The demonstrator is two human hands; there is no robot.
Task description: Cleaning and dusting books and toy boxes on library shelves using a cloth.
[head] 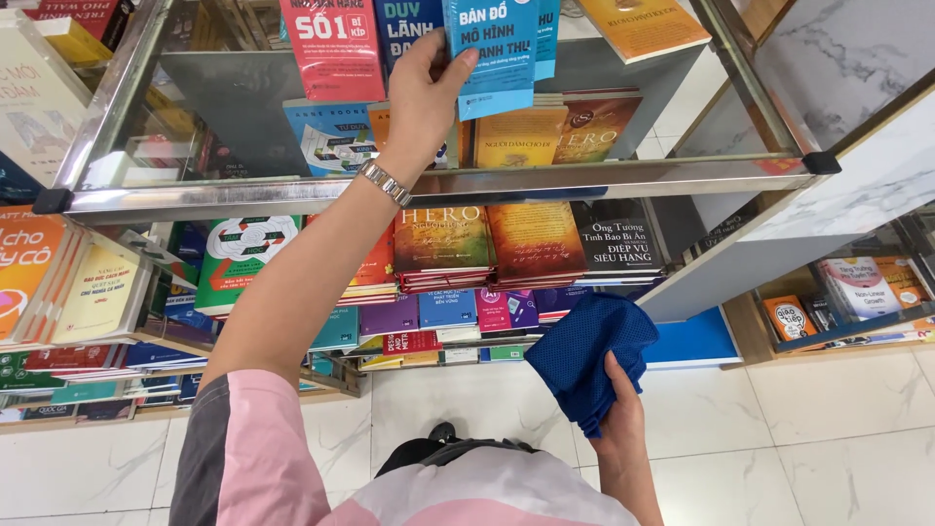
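Blue book (499,54) stands on the top glass shelf (438,183) of the display case, between a red book (334,47) on one side and a second blue cover just behind its far edge. The left hand (421,97) has it by the lower corner — thumb on the front cover, the other fingers tucked behind, a pinch on the edge only. The right hand (620,414) hangs low near the waist, fingers closed round a bunched dark blue cloth (589,356).

A corner pinch is a weak hold, I judge: if the book tips, it could twist out and slap flat on the glass, or knock the red neighbour over with it. The books here lean close together, so one sliding could carry the row. The wristwatch (384,182) sits right at the metal shelf rim — a careless pull back might rap it against the edge
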